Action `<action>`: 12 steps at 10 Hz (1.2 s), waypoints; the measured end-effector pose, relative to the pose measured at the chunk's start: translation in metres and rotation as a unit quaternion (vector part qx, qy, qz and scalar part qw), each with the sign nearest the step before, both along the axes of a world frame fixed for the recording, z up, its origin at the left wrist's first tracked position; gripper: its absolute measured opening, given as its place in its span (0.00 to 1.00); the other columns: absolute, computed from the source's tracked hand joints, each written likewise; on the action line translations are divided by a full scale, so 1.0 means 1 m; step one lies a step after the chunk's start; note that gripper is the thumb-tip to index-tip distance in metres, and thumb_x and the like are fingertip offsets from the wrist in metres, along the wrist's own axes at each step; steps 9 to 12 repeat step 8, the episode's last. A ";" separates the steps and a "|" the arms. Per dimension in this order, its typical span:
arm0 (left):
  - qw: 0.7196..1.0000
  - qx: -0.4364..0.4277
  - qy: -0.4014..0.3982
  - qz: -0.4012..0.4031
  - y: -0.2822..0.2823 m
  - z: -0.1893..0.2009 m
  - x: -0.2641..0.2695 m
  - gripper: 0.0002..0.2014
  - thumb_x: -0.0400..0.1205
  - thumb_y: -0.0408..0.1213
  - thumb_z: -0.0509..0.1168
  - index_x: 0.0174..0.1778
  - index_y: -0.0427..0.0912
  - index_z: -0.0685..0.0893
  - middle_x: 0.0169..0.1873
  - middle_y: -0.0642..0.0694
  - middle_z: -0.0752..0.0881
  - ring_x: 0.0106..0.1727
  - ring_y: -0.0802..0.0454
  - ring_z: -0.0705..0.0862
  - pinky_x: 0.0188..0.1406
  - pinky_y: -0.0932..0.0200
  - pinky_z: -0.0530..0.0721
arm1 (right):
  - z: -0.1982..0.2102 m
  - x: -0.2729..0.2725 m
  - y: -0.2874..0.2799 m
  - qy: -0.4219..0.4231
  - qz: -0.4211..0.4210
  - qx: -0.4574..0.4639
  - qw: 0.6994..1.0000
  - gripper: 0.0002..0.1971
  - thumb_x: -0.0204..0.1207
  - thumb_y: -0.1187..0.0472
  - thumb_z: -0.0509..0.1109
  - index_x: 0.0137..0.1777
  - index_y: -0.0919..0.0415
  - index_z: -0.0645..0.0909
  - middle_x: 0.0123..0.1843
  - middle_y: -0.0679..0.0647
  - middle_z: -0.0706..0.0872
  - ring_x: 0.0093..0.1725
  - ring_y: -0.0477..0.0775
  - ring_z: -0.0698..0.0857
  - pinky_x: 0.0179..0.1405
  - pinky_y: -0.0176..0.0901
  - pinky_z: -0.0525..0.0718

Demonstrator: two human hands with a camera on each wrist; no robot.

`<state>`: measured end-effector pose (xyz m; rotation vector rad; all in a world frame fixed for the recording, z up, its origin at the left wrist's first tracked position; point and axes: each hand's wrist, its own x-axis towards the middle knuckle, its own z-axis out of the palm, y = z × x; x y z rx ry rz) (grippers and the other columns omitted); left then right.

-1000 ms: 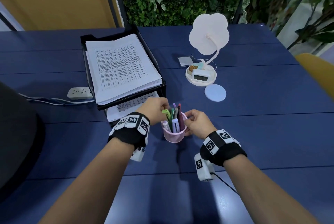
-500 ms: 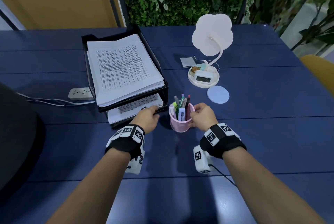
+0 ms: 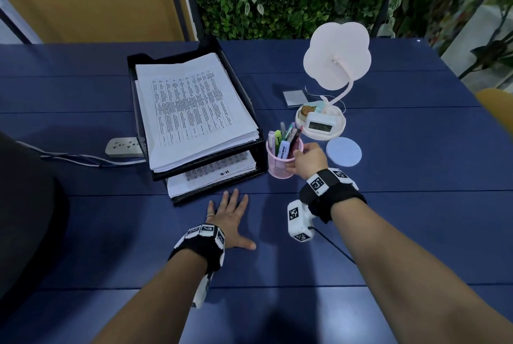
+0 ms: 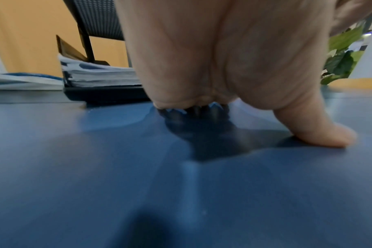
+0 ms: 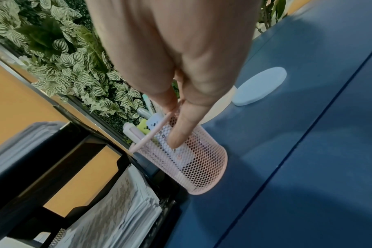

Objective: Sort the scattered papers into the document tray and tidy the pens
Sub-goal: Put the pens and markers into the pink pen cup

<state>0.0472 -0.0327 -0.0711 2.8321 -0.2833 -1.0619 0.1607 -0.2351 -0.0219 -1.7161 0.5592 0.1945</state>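
A pink mesh pen cup (image 3: 279, 167) (image 5: 193, 161) full of pens and highlighters (image 3: 283, 139) stands on the blue table, just right of the black two-tier document tray (image 3: 256, 149). My right hand (image 3: 305, 162) grips the cup's rim, with the thumb (image 5: 181, 132) outside the mesh and a finger inside. Stacks of printed papers (image 3: 191, 110) fill both tiers of the tray. My left hand (image 3: 230, 216) lies flat on the table in front of the tray, fingers spread, holding nothing; its thumb (image 4: 314, 132) presses the tabletop.
A white flower-shaped lamp (image 3: 337, 66) with a small clock in its base (image 3: 320, 124) stands behind the cup. A pale round coaster (image 3: 344, 151) lies right of my hand. A power strip (image 3: 123, 146) and cables sit left of the tray. A grey card (image 3: 295, 97) lies further back.
My right hand has slid the pen cup away from me to a spot beside the tray. My left hand let go of the cup, drew back and now lies flat on the table.
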 end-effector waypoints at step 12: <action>1.000 0.003 0.005 0.005 -0.002 -0.004 -0.002 0.60 0.68 0.73 0.63 0.79 0.55 0.26 0.77 0.50 0.21 0.77 0.47 0.21 0.74 0.33 0.26 | -0.003 0.041 0.006 0.000 0.074 -0.072 0.995 0.19 0.79 0.59 0.61 0.66 0.67 0.76 0.59 0.63 0.85 0.52 0.62 0.87 0.53 0.56 0.88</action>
